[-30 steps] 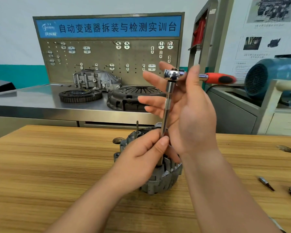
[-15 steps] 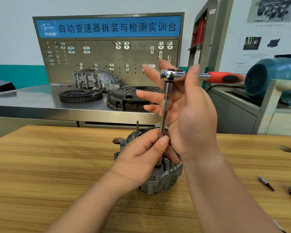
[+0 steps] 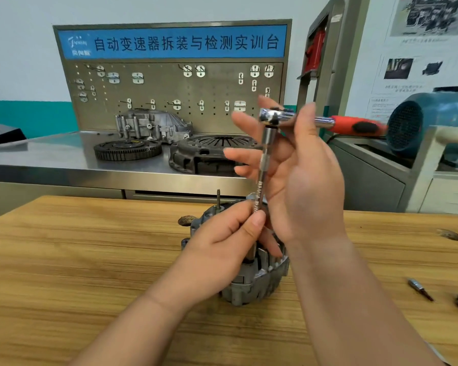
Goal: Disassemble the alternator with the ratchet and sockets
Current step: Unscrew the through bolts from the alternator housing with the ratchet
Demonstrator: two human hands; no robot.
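Two hands of ours were up by the tool. Our left hand (image 3: pixel 222 249) was curled, and its thumb and first fingers pinched the low part of the long metal bar (image 3: pixel 262 165), just above the alternator (image 3: pixel 257 283). Our right hand (image 3: pixel 302 180) was spread wide, with its fingers straight and apart behind the bar. Its thumb stood straight up across the neck of the ratchet (image 3: pixel 273 117), so the ratchet sat in the gap between the thumb and the first finger. We could not tell how hard that hand squeezed it.

The ratchet was at the top of the bar and lay flat. Its red and black handle (image 3: pixel 354 125) stuck out to the right, past our right hand. The bar stood almost straight up, and its low end went down behind our left hand to the top of the alternator.

The alternator sat on the wooden tabletop (image 3: pixel 90 260), right under both hands. Our left hand hid much of its top. It was round and made of grey metal, with slots all around its side. A thin dark pin (image 3: pixel 218 198) stuck up from its far left edge. A small metal bit (image 3: pixel 419 289) lay on the tabletop, well apart to the right.
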